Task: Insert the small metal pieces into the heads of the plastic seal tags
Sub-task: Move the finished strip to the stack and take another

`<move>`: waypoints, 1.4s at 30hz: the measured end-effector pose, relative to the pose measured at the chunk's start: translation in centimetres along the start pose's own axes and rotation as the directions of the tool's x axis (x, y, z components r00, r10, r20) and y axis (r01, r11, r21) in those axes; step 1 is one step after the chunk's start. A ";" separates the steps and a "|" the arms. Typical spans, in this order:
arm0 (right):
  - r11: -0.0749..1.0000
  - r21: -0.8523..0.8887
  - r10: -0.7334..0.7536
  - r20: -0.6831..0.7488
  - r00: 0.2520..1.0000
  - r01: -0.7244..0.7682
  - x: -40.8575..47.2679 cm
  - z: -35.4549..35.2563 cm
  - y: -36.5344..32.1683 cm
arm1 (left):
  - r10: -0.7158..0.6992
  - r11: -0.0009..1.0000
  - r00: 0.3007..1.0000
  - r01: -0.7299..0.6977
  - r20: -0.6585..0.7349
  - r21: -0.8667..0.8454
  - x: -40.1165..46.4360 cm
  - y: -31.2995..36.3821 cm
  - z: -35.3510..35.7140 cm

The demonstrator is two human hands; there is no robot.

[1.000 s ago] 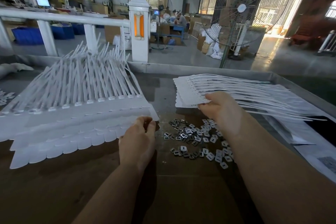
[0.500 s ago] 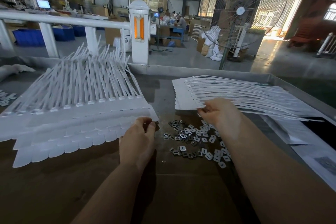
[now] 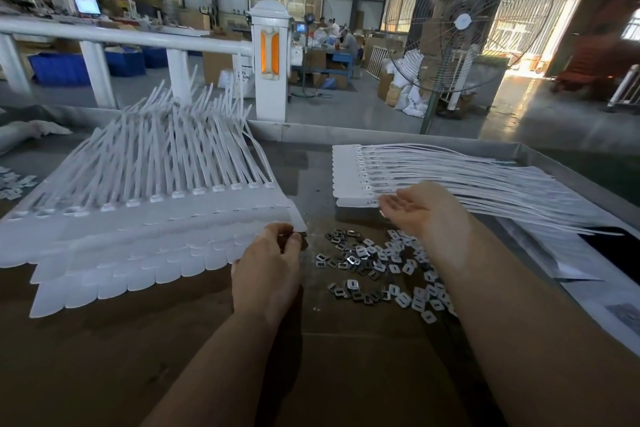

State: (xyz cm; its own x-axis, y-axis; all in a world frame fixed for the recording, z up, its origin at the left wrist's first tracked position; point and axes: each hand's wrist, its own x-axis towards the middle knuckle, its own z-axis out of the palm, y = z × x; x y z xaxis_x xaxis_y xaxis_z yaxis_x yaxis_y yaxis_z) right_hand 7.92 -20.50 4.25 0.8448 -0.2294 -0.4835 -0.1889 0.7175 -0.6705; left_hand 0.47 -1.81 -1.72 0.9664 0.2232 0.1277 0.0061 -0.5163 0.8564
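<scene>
**Seal tags fanned both sides, metal clips loose in the middle**

Brown, matte worktop [image 3: 104,367], scuffed, with a grey metal rim [image 3: 398,139] along the far edge. Left-centre: wide overlapped fan of translucent white plastic seal tags [image 3: 145,229], flat rounded flag ends toward the near side, thin ribbed straps sticking up and away, small raised heads in a row across the fan. Right-far: second fanned stack of white plastic seal tags [image 3: 349,180], flat, heads at left, long thin straps trailing right over white paper sheets [image 3: 561,253]. Between the two arms, near-centre: loose scatter of small shiny rectangular metal pieces [image 3: 377,270], each with a slot hole, some bright, some dark.

Left hand [image 3: 266,270] sits at the near right corner of the left fan, fingers curled, thumb and fingertips pinched together at the tag edge; something small and dark is in the pinch, too tiny to identify. Right hand [image 3: 415,211] is palm-up, fingers relaxed and slightly spread, fingertips at the near edge of the right stack; touching or not, cannot tell.

Far: large wire-caged pedestal fan [image 3: 464,21], white post with orange panels [image 3: 270,55].
</scene>
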 end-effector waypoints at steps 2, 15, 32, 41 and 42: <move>0.997 0.063 0.051 -0.001 0.999 -0.050 -1.0 -0.5 -0.1 | -0.002 1.000 1.000 0.002 -0.002 -0.003 0.0 0.1 0.1; 0.914 -0.402 -0.051 0.026 0.998 0.057 -4.0 -2.9 3.0 | 0.032 0.999 0.999 -0.031 -0.004 0.038 -0.2 0.1 -0.2; -0.046 -0.781 -0.279 0.609 0.742 0.623 -6.2 -4.6 5.2 | 0.068 0.997 0.998 -0.068 0.003 0.045 -0.1 -0.1 -0.2; -0.671 -0.434 -0.051 0.836 0.547 0.601 -4.7 -5.5 8.3 | 0.077 0.996 0.997 -0.076 -0.027 0.049 -0.1 -0.1 -0.2; -0.680 -0.429 -0.060 0.841 0.538 0.594 -4.3 -5.4 8.1 | 0.076 0.996 0.997 -0.074 -0.028 0.051 0.0 -0.1 -0.2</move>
State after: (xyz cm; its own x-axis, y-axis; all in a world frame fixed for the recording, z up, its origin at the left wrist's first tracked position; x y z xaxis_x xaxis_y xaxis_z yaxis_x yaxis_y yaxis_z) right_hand 0.05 -17.24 -2.15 0.8868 0.3865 0.2534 0.4158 -0.9066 -0.0724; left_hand 0.39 -1.65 -1.73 0.9566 0.2062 0.2061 -0.0526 -0.5732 0.8178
